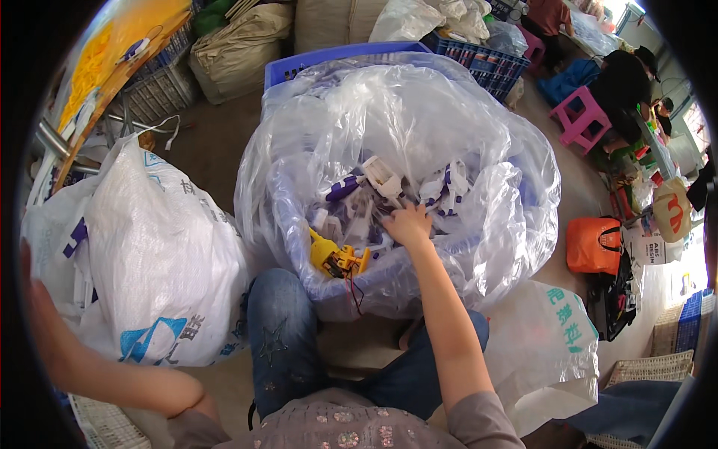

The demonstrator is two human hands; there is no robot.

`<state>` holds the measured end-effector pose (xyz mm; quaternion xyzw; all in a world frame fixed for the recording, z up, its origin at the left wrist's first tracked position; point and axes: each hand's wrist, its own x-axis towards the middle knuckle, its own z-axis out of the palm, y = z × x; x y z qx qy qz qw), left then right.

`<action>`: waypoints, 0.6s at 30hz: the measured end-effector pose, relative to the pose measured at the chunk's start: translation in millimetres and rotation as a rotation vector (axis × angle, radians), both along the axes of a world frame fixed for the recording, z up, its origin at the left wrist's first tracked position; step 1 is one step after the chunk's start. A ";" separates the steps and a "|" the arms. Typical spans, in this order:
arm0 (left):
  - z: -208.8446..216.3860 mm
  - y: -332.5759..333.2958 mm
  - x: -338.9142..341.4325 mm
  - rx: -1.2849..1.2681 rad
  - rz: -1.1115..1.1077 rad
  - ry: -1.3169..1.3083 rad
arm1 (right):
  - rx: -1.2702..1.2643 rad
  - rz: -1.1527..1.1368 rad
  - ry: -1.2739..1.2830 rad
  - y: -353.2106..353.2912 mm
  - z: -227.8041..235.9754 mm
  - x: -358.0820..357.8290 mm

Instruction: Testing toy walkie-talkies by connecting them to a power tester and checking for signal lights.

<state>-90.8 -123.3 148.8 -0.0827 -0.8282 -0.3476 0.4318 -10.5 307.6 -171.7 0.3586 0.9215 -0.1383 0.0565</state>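
Note:
My right hand [408, 224] reaches into a blue crate [340, 54] lined with clear plastic film [329, 112]. Its fingers are spread over white and purple plastic parts, nearest to a white hollow housing [382, 177]. A purple-and-white piece [344, 188] lies left of that housing, and another [453, 187] to its right. A yellow plastic part [336, 256] with thin dark wires rests at the crate's near left. My left hand [46, 322] is at the far left edge beside a white woven sack [161, 247], fingers stretched out, somewhat blurred and partly lost in the dark rim.
Another white sack [538, 352] lies right of my knees. An orange bag [593, 245] and a pink stool [581, 118] stand at the right, near seated people. Behind are a stuffed beige sack [239, 52] and a blue basket [479, 66]. A wooden-edged table [120, 82] borders the upper left.

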 end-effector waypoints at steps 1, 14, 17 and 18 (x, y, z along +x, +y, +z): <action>-6.9 22.5 8.7 -0.142 -0.344 0.258 | 0.041 0.049 -0.023 -4.9 0.2 -5.7; -180.1 243.9 12.6 -0.739 -1.091 -0.065 | 0.020 0.022 0.896 2.2 100.9 27.7; -198.0 263.2 23.7 -0.688 -1.045 -0.105 | -0.439 -0.026 1.014 -2.4 116.3 35.0; -201.8 268.3 27.3 -0.601 -1.045 -0.129 | -0.801 -0.101 1.021 -2.4 122.0 38.4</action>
